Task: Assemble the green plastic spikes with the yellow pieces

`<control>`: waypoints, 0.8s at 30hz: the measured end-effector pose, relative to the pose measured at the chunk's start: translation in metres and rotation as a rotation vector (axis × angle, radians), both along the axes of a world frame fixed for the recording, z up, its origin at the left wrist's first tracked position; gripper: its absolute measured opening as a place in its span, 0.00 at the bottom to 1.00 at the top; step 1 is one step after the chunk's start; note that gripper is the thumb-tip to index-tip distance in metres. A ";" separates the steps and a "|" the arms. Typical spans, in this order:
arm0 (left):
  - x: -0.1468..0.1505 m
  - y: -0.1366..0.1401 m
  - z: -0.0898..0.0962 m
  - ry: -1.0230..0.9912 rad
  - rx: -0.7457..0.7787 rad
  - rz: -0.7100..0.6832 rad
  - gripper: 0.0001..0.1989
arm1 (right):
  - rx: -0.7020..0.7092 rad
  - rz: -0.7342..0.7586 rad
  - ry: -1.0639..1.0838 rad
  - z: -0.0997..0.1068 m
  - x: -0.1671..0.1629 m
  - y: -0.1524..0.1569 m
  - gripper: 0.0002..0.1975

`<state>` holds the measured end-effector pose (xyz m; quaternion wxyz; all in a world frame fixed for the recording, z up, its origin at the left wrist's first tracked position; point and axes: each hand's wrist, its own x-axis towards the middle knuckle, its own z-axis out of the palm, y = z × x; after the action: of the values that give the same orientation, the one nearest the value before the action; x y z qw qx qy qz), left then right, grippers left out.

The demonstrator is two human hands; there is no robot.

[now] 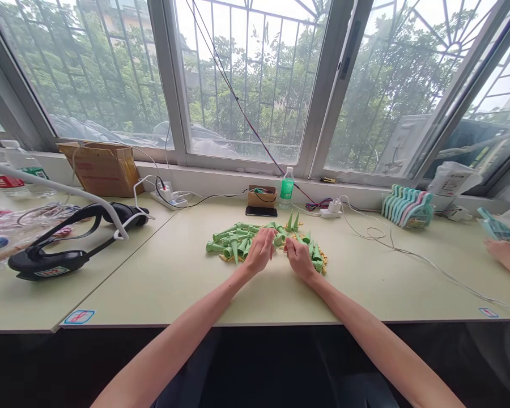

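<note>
Green plastic cone-shaped pieces (234,245) lie in a loose pile in the middle of the table. My left hand (260,250) is at the pile's near side, fingers stretched out and close together, touching or just over the pieces. To its right, my right hand (298,258) is closed with the fingers curled in; what it holds, if anything, is hidden. Small yellow pieces (324,259) show beside and under the green ones near my right hand. Two green cones (296,221) stand point up behind my hands.
Behind the pile are a dark phone (261,212), a small cardboard box (262,196) and a green-labelled bottle (287,187). White cables (425,258) run along the right. Pastel hangers (407,207) stand there. A black headset (59,260) lies left. Another person's hand (505,249) is at far right.
</note>
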<state>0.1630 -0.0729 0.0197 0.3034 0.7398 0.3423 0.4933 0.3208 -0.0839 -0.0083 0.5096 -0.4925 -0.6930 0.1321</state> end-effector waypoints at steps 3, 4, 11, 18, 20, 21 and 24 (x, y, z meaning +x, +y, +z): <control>0.000 -0.004 0.004 0.017 -0.040 0.016 0.21 | 0.014 0.008 -0.016 0.000 0.000 -0.001 0.22; 0.001 -0.004 0.005 0.020 -0.058 0.018 0.20 | 0.020 0.013 -0.022 0.000 0.000 -0.001 0.22; 0.001 0.000 0.002 0.050 -0.076 0.083 0.15 | 0.047 0.017 -0.044 -0.002 0.001 -0.001 0.21; 0.002 -0.002 0.000 0.074 -0.148 -0.019 0.16 | 0.093 -0.014 -0.033 0.002 0.000 -0.005 0.21; 0.003 -0.003 0.000 0.078 -0.180 -0.068 0.17 | 0.101 -0.016 -0.028 0.003 0.000 -0.006 0.20; 0.003 -0.003 -0.001 0.081 -0.199 -0.089 0.18 | 0.105 -0.017 -0.024 0.004 0.000 -0.006 0.20; 0.003 -0.003 -0.002 0.082 -0.251 -0.135 0.19 | 0.111 -0.019 -0.016 0.004 0.000 -0.007 0.20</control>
<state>0.1661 -0.0762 0.0177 0.4119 0.7368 0.3630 0.3946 0.3210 -0.0908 -0.0044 0.5317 -0.4709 -0.6988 0.0848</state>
